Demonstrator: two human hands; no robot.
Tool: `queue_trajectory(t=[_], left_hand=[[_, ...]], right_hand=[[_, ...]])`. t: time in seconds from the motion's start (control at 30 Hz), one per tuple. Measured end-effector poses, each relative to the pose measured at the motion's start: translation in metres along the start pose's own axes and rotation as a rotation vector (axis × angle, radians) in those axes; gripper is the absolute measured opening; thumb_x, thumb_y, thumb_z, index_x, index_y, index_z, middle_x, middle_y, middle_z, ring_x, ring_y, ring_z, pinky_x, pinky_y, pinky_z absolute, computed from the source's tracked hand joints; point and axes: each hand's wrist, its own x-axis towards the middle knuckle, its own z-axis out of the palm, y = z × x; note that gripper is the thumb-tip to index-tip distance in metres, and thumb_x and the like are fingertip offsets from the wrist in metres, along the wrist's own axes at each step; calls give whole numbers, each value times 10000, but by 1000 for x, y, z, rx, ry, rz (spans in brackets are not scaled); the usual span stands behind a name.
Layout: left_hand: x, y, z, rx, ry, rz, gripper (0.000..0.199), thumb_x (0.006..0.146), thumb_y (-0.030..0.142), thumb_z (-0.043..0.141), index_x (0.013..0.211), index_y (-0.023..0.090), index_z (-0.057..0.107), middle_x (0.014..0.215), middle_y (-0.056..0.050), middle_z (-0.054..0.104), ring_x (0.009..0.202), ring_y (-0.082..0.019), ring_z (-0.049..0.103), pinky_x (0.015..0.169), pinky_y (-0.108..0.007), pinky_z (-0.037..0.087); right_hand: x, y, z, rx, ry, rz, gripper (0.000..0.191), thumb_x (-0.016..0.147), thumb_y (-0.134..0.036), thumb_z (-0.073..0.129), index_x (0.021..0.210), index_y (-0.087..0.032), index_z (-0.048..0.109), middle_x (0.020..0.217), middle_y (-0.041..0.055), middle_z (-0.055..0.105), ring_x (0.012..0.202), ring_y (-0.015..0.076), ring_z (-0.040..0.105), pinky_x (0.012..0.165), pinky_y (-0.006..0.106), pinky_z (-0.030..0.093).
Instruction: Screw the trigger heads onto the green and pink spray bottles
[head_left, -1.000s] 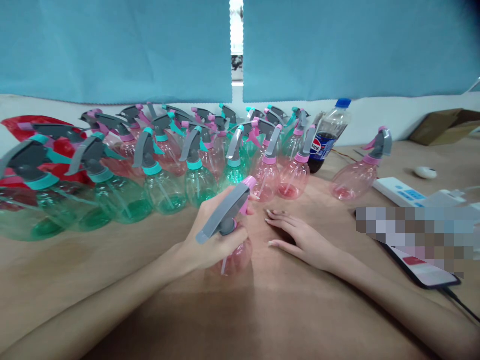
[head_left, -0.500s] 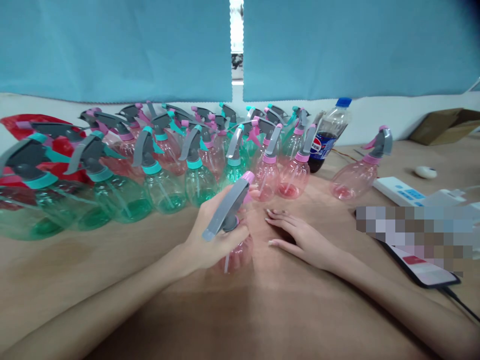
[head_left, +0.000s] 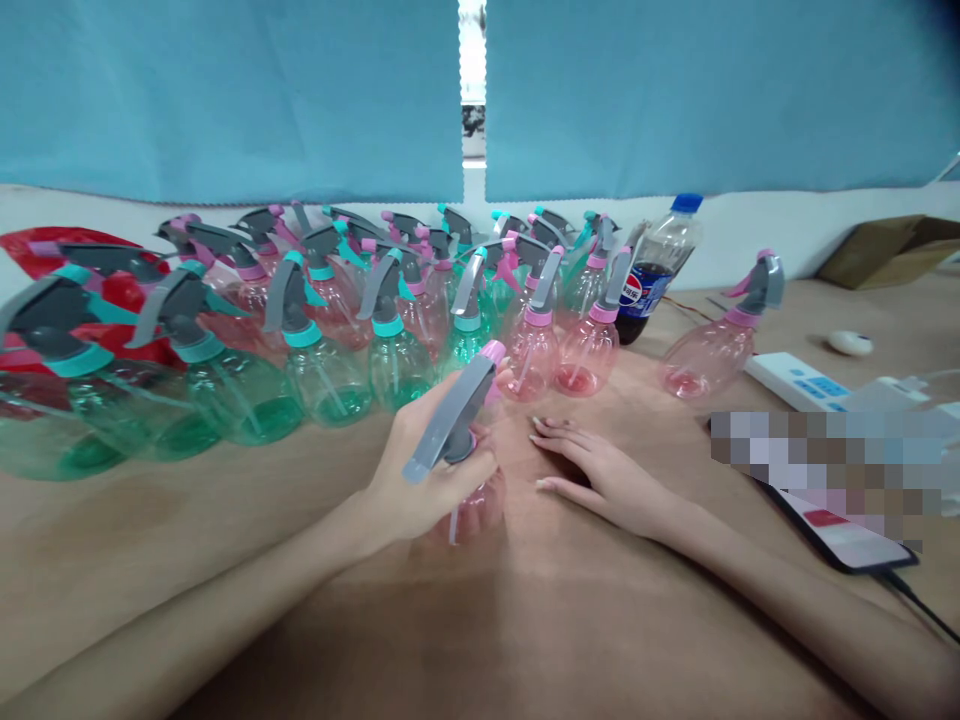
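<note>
My left hand (head_left: pixel 424 450) is wrapped round the neck of a pink spray bottle (head_left: pixel 480 510) with a grey trigger head and pink nozzle. That bottle stands on the wooden table (head_left: pixel 525 630) in front of me, and my palm and fingers cover part of it. To its right, my right hand (head_left: pixel 600 470) lies palm down with its fingers stretched out, holding nothing. Just beyond my hands, two pink spray bottles stand side by side, one of them a pink bottle with a little pink base (head_left: pixel 585 365). A green spray bottle (head_left: pixel 330 380) is in the row to the left.
Several more green and pink spray bottles crowd the back left, near red plastic (head_left: pixel 142 290). A cola bottle (head_left: pixel 652 270) leans behind. At right are a lone pink spray bottle (head_left: pixel 709 355), a power strip (head_left: pixel 799 382), a phone (head_left: pixel 847 535), a white mouse (head_left: pixel 850 344) and a cardboard box (head_left: pixel 885 250).
</note>
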Motion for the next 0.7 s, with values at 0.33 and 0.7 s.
queue_trajectory(t=[0.33, 0.7], left_hand=[[1, -2, 0, -5, 2, 28, 401, 699, 108, 539, 1084, 220, 518, 751, 29, 488, 566, -107, 454, 510, -239, 384], [1, -5, 1, -21, -16, 37, 465, 733, 120, 547, 1183, 231, 505, 758, 34, 445, 572, -103, 423, 524, -239, 372]], right_hand=[[-1, 0, 0, 0, 6, 1, 521, 919, -499, 525, 1346, -202, 523, 1446, 119, 491, 1347, 286, 435, 1120, 520, 354], [0, 0, -1, -5, -14, 6, 540, 921, -503, 517, 1349, -174, 520, 1454, 128, 479, 1353, 277, 428, 1130, 496, 346]])
